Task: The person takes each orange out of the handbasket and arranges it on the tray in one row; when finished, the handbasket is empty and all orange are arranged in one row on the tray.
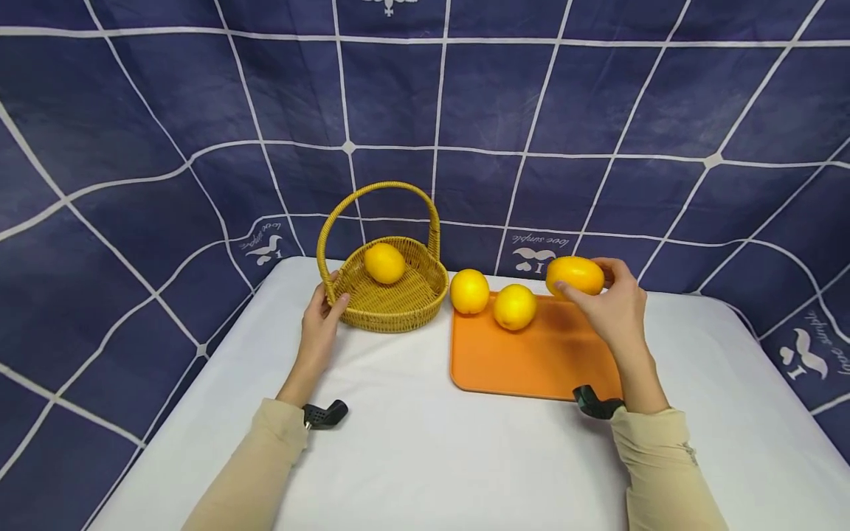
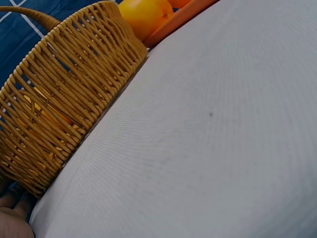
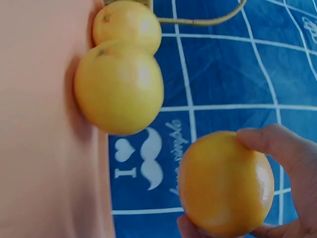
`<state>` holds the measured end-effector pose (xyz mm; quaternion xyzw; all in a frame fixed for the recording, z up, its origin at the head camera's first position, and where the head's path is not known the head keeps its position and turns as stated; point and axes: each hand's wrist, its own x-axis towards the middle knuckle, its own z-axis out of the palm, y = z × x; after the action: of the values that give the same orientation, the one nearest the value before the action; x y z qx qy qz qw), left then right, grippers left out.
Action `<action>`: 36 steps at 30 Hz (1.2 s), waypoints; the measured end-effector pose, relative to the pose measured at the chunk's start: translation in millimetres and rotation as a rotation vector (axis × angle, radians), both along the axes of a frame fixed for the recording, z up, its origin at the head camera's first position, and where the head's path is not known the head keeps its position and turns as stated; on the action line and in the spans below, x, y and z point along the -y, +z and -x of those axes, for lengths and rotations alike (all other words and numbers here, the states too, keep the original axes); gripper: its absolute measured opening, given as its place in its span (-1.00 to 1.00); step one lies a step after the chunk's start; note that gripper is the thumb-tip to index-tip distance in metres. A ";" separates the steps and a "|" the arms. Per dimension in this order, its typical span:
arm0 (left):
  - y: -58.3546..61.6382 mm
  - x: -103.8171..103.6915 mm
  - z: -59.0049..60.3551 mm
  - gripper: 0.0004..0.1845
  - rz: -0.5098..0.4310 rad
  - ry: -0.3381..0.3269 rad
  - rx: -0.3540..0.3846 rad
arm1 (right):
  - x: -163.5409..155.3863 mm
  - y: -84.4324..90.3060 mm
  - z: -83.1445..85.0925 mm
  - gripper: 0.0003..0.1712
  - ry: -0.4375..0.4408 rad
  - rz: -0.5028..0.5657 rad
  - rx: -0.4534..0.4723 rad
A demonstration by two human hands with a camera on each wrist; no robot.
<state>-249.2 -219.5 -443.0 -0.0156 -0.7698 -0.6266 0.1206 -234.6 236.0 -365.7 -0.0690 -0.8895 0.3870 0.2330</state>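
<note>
Holding an orange aloft at one o'clock on the tray

Fingers of the right hand pinch it; fingers of the left hand grip the basket at nine o'clock; a second orange lies inside, toward eleven; a third orange sits at the tray's ten o'clock, a fourth orange at eleven

Basket, one orange inside, left of tray; two more oranges seemingly on its back-left part.
</note>
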 end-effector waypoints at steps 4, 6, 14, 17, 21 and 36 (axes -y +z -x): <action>0.1 0.3 0.8 -0.39 0.007 0.006 0.008 | -6.9 -5.7 3.0 -0.04 -0.069 0.038 0.111; 0.4 -0.2 0.7 -0.39 0.013 0.006 0.014 | -7.5 -12.2 5.2 -0.02 -0.087 0.052 0.156; 4.2 0.0 -2.7 -0.38 0.011 0.005 0.002 | 3.7 -51.5 17.4 -0.05 -0.141 0.072 0.200; 1.7 0.5 -0.8 -0.38 0.008 0.003 0.007 | 6.6 -61.2 20.2 -0.08 -0.151 0.065 0.209; -9.2 1.7 6.7 -0.37 -0.008 0.004 0.017 | 9.0 -63.0 20.7 -0.07 -0.126 0.026 0.227; -36.3 8.1 20.3 -0.39 0.001 0.037 -0.046 | 12.5 -51.9 13.8 -0.20 0.046 -0.063 0.224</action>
<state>-269.5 -227.6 -479.2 -0.0160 -0.7671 -0.6236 0.1499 -248.4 223.5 -417.6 -0.0839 -0.9230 0.3540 0.1250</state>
